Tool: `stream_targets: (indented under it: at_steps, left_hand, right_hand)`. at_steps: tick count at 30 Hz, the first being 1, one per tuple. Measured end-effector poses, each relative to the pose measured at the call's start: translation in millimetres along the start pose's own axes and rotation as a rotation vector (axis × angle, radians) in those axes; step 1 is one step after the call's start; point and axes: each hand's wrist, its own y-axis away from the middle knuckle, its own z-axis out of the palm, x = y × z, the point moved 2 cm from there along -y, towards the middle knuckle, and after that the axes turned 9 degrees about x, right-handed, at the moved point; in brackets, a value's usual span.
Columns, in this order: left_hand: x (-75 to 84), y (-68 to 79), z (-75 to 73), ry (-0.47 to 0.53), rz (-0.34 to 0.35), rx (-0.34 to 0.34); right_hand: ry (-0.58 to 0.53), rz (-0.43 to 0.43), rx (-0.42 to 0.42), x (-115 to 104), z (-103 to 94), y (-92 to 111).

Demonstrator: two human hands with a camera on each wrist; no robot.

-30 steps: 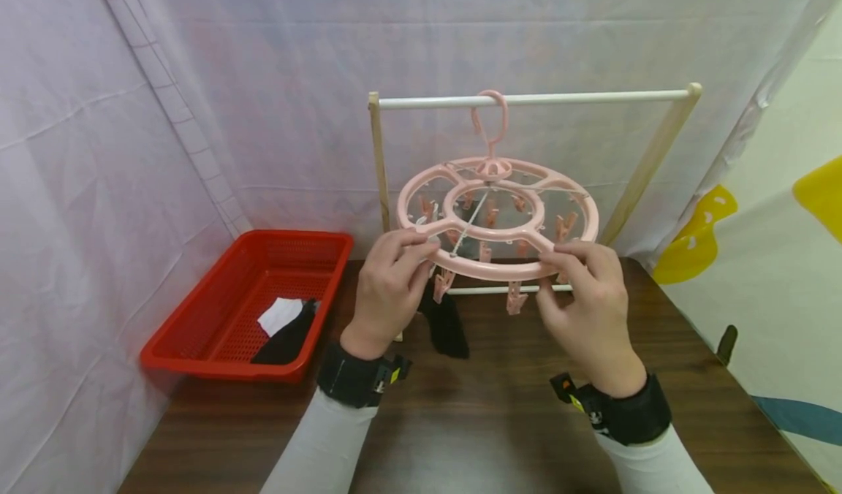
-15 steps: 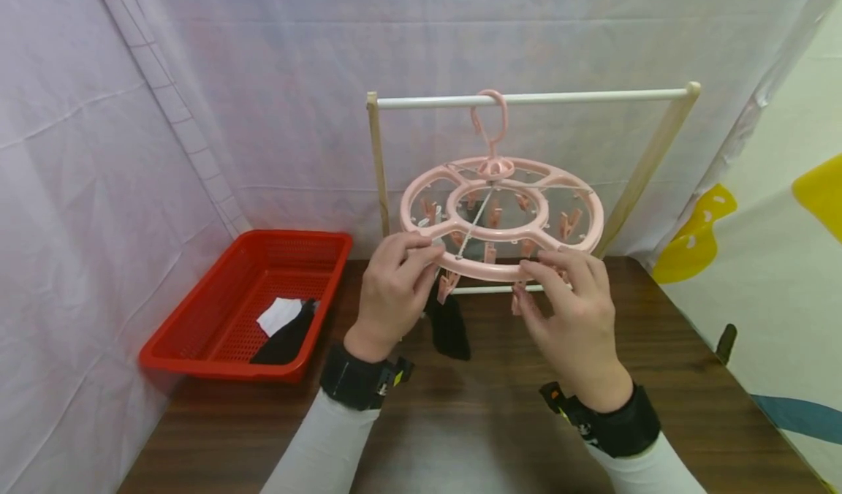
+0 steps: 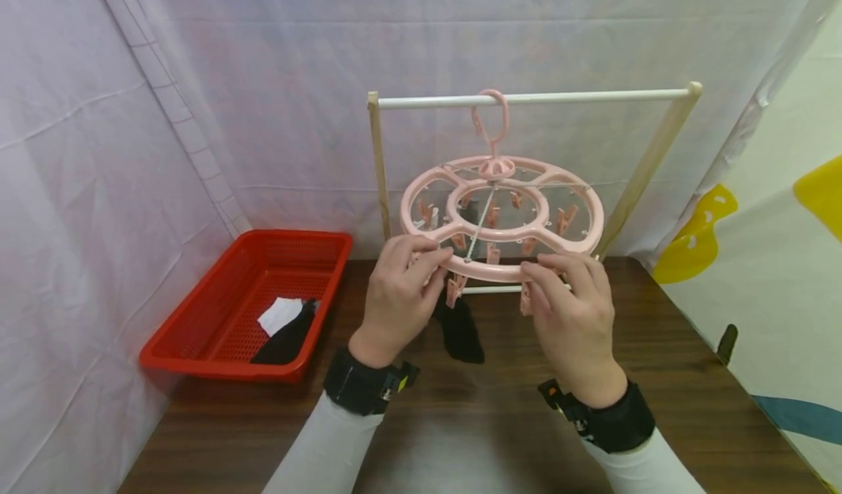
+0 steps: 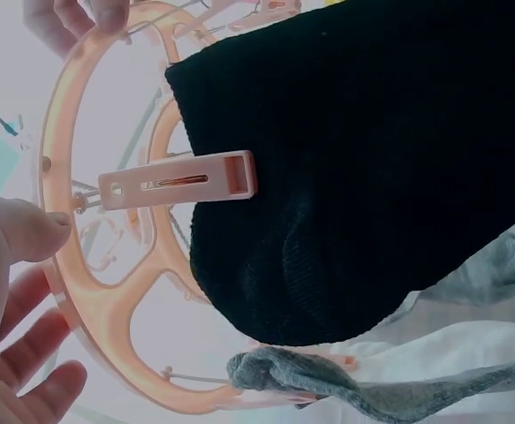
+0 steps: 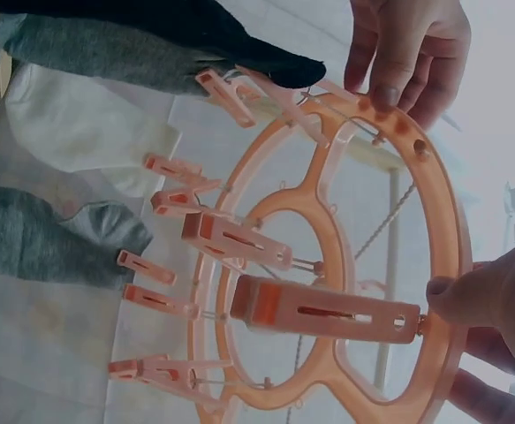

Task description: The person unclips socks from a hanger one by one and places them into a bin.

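Observation:
A pink oval clip hanger (image 3: 496, 271) hangs by its hook from a white rod. My left hand (image 3: 403, 289) pinches the rim at front left, thumb beneath and fingers on top. At front right, my right hand (image 3: 574, 311) pinches the same rim, close to a dangling clothespin (image 5: 328, 309). A black sock (image 4: 345, 177), gripped by another clothespin (image 4: 177, 179), hangs below the rim near the left hand. Behind it hang a grey sock (image 5: 54, 238) and a white sock (image 5: 85, 128). Several other clothespins dangle with nothing in them.
The rod (image 3: 592, 98) belongs to a wooden-legged stand (image 3: 651, 165) at the back of the brown table (image 3: 500, 421). On the left sits a red basket (image 3: 197, 311) with a white sock (image 3: 279, 315) and a black sock (image 3: 286, 339) inside. White cloth walls enclose the back and left.
The right hand has shifted left along the rim to a new grip. The left hand moved slightly right with the rim, and the hanging black sock and front clothespins swung right.

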Motion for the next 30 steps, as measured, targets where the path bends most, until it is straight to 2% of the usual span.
stream_targets:
  at_steps: [12, 20, 30]
  left_hand:
    - [-8.6, -0.8, -2.2, 0.039, -0.015, 0.041]
    - [-13.4, -2.2, -4.8, 0.028, -0.027, 0.039]
    - [-17.3, -1.9, -6.9, 0.048, -0.028, 0.038]
  right_hand:
    - [-0.071, -0.009, 0.011, 12, -0.1, -4]
    - [-0.14, 0.0, 0.035, 21, 0.1, -6]
    - [-0.168, 0.043, -0.01, 34, 0.3, -4]
